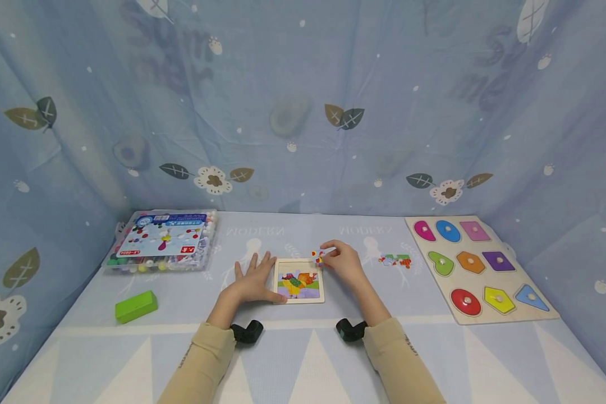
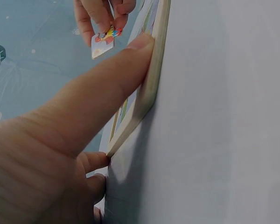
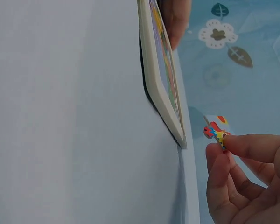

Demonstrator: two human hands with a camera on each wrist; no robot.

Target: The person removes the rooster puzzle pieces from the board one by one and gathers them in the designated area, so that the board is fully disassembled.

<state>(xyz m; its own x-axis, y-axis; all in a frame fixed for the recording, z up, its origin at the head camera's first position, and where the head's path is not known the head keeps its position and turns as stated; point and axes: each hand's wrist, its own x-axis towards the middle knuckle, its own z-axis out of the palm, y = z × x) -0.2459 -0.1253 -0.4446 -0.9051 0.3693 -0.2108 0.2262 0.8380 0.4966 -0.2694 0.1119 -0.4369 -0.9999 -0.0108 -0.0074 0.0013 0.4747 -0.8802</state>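
A small square wooden jigsaw puzzle tray lies at mid-table, its lower part filled with a colourful bird picture and its upper strip bare wood. My left hand is spread at the tray's left side; the thumb presses on the frame near its front left corner. Between thumb and fingers, my right hand pinches a jigsaw piece with red, yellow and blue marks. That piece is held above the table by the tray's upper right corner. Some loose jigsaw pieces lie farther right, in a cluster.
At the back left sits a clear plastic box of small coloured parts. A green block lies in front of it. On the right is a wooden shape board with several knobbed coloured shapes. A patterned blue curtain hangs behind the table.
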